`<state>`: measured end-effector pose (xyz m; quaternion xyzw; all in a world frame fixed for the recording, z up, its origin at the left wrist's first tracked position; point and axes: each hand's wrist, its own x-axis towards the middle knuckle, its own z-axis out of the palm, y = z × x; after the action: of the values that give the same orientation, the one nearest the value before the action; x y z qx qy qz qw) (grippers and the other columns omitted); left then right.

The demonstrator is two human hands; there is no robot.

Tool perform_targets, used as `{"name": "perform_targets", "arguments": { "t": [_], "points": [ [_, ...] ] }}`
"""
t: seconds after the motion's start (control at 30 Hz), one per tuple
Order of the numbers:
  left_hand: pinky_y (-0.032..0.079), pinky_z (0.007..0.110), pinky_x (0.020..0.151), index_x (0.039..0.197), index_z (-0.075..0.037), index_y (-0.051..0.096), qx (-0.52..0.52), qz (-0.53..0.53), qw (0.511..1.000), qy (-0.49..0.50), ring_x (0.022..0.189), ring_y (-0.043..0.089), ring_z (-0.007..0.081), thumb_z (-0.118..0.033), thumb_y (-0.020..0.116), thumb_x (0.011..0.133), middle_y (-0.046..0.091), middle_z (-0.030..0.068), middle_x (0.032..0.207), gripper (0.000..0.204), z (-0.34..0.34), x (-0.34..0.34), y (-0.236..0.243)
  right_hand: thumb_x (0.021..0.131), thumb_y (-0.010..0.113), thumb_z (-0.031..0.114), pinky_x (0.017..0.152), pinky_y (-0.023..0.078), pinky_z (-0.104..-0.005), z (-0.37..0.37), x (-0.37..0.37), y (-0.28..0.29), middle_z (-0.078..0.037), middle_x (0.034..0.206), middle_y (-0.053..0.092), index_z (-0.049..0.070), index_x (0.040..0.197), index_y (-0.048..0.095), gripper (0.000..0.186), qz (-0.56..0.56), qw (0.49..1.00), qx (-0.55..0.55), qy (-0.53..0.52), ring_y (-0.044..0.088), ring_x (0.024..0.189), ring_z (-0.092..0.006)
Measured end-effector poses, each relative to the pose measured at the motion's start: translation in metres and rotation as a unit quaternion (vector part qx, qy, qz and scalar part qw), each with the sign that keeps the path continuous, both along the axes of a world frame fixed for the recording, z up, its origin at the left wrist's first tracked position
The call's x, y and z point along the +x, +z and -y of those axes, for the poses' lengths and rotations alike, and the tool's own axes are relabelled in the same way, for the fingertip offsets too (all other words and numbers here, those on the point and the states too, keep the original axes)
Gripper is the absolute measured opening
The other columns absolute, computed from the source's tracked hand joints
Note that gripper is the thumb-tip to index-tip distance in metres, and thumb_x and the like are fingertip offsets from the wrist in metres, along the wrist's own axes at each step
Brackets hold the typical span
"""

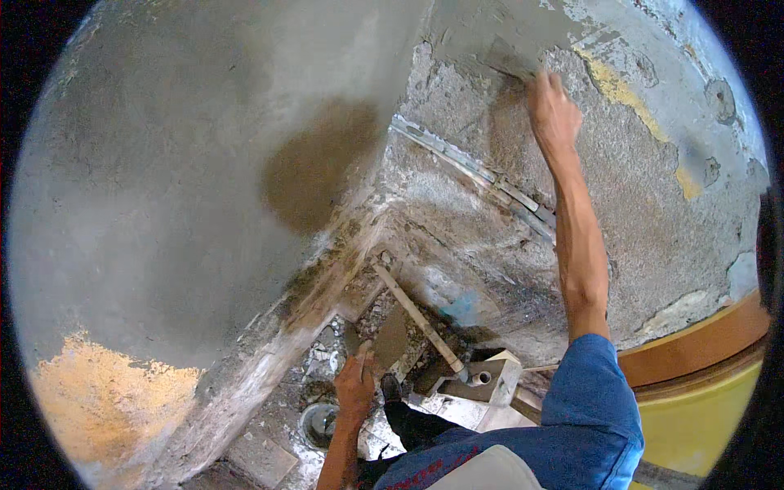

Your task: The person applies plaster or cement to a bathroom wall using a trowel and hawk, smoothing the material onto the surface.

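Observation:
My right hand point(554, 110) is raised high against the rough grey wall point(645, 237). It presses a flat plastering trowel point(500, 59) into the edge of a fresh smooth grey plaster patch point(490, 24), so it is shut on the trowel's handle, which the fingers hide. My left hand point(357, 380) is low near my body, gripping a small pointed trowel point(391, 336) whose blade carries dark wet mortar and points upward. My blue sleeve point(592, 408) covers the right upper arm.
Smooth wet plaster with a darker brown damp patch point(318, 163) covers the left wall. A long metal straightedge point(474, 171) leans across the corner. A wooden-handled tool point(416, 314), a white block point(494, 392) and a round pail point(318, 425) lie among rubble below. A yellow and orange container point(694, 400) sits right.

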<state>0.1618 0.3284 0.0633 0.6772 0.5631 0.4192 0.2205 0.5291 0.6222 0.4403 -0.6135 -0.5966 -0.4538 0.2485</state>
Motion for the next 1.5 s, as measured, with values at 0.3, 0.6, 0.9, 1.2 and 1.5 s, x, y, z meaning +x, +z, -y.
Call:
{"name": "perform_targets", "arguments": {
  "t": [0.3, 0.6, 0.9, 1.2, 1.5],
  "points": [
    [0.057, 0.048, 0.071, 0.104, 0.001, 0.07, -0.01, -0.005, 1.0, -0.012, 0.085, 0.07, 0.0402, -0.012, 0.066, 0.095, 0.07, 0.0226, 0.097, 0.016, -0.003, -0.009, 0.011, 0.1, 0.057, 0.034, 0.072, 0.053, -0.0535, -0.039, -0.035, 0.006, -0.016, 0.104, 0.065, 0.007, 0.107, 0.056, 0.028, -0.032, 0.994, -0.016, 0.1, 0.067, 0.095, -0.0407],
    [0.056, 0.041, 0.069, 0.109, -0.001, 0.07, -0.002, 0.059, 0.997, 0.041, 0.078, 0.07, 0.0334, -0.015, 0.059, 0.101, 0.069, 0.0188, 0.09, 0.019, -0.002, -0.006, 0.024, 0.101, 0.054, 0.039, 0.074, 0.053, -0.0559, -0.057, -0.033, -0.001, -0.017, 0.109, 0.066, 0.009, 0.11, 0.057, 0.031, -0.062, 0.996, -0.053, 0.047, 0.067, 0.094, -0.0443],
    [0.055, 0.034, 0.073, 0.109, 0.002, 0.068, -0.182, 0.339, 0.918, 0.098, 0.079, 0.068, 0.0179, -0.017, 0.058, 0.103, 0.07, 0.0108, 0.091, 0.023, -0.006, -0.01, 0.033, 0.102, 0.053, 0.034, 0.075, 0.052, -0.0551, 0.084, 0.032, -0.063, -0.02, 0.114, 0.066, 0.007, 0.116, 0.058, 0.03, -0.151, 0.987, 0.01, -0.063, 0.066, 0.094, -0.0452],
    [0.06, 0.035, 0.071, 0.108, 0.002, 0.063, -0.194, 0.351, 0.904, 0.146, 0.08, 0.069, 0.0198, -0.022, 0.063, 0.102, 0.068, 0.0094, 0.092, 0.025, -0.009, -0.049, 0.011, 0.102, 0.059, 0.023, 0.069, 0.047, -0.0346, 0.279, 0.001, -0.432, -0.006, 0.091, 0.059, 0.001, 0.103, 0.058, 0.022, -0.503, 0.797, -0.332, 0.027, 0.055, 0.081, -0.0162],
    [0.061, 0.039, 0.075, 0.115, 0.0, 0.062, -0.146, 0.444, 0.869, 0.161, 0.081, 0.068, 0.02, -0.024, 0.06, 0.103, 0.068, 0.0098, 0.094, 0.027, 0.006, -0.032, 0.055, 0.101, 0.058, 0.027, 0.088, 0.047, -0.0462, 0.185, -0.042, -0.326, -0.03, 0.105, 0.063, -0.003, 0.127, 0.056, 0.04, -0.518, 0.812, -0.193, 0.188, 0.062, 0.1, -0.0411]
  ]
}}
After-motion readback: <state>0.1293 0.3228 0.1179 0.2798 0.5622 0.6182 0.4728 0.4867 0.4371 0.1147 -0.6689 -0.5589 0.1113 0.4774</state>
